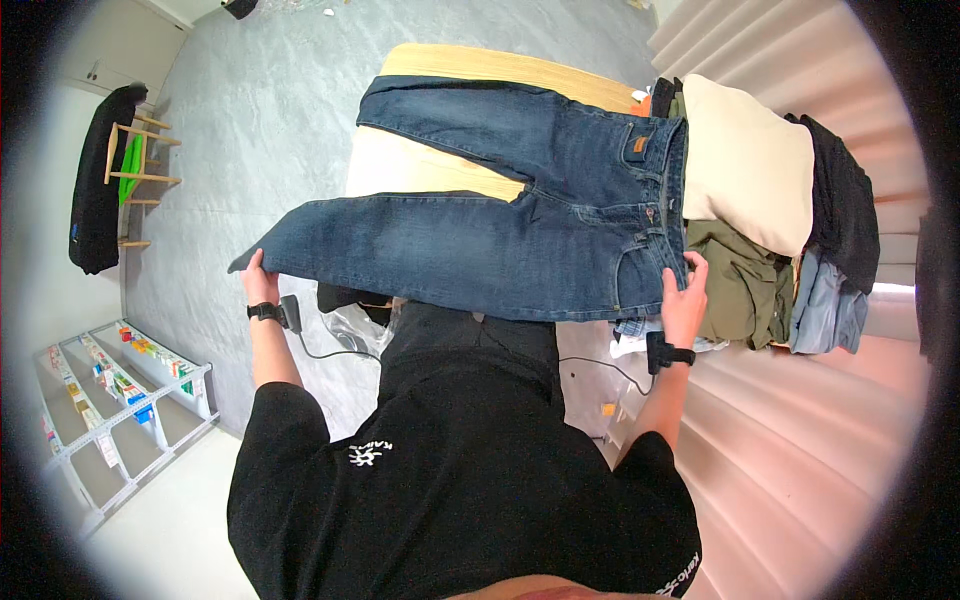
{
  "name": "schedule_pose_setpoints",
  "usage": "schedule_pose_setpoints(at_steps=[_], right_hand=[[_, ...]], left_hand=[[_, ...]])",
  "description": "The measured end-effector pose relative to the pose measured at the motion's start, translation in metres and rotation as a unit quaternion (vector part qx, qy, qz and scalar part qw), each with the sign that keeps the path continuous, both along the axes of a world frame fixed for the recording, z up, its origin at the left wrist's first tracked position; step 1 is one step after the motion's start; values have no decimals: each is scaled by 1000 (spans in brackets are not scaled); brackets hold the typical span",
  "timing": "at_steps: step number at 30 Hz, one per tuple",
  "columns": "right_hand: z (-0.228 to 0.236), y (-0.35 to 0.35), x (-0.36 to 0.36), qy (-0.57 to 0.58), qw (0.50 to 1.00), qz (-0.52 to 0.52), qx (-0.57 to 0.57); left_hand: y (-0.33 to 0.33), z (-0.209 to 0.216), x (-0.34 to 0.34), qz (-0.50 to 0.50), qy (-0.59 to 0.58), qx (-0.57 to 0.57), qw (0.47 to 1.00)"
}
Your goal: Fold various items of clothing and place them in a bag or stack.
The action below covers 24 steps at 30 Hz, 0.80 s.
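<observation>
A pair of dark blue jeans (500,210) is stretched out flat in front of me over a light wooden table (420,165), waistband to the right, legs to the left. My left hand (260,280) grips the hem of the nearer leg. My right hand (685,290) grips the waistband at its near corner. Both wrists carry a black band with a small device.
A pile of clothes lies on the right: a cream cushion-like piece (745,160), an olive garment (740,285), a black one (845,205) and light blue denim (825,310). A wooden rack (135,175) with dark clothing stands left, white shelves (110,400) lower left, curtain right.
</observation>
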State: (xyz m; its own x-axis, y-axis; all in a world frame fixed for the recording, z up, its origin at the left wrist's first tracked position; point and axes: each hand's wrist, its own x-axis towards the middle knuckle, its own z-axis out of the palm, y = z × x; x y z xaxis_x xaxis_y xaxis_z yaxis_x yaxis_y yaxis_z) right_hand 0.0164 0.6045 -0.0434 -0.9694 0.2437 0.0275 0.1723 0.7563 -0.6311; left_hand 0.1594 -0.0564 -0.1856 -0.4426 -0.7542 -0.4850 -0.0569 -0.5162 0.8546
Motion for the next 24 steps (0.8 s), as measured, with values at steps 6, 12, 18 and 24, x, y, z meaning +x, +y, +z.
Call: schedule_pose_setpoints(at_steps=[6, 12, 18, 24], right_hand=[[8, 20, 5, -39, 988, 68, -134], [-6, 13, 11, -142, 949, 133, -250], [-9, 3, 33, -146, 930, 269, -202], [-4, -9, 30, -19, 928, 351, 120]], left_hand=[[19, 65, -4, 42, -60, -202, 977], [15, 75, -18, 7, -148, -311, 939], [-15, 51, -12, -154, -13, -116, 981], [-37, 36, 1, -310, -108, -401, 855]])
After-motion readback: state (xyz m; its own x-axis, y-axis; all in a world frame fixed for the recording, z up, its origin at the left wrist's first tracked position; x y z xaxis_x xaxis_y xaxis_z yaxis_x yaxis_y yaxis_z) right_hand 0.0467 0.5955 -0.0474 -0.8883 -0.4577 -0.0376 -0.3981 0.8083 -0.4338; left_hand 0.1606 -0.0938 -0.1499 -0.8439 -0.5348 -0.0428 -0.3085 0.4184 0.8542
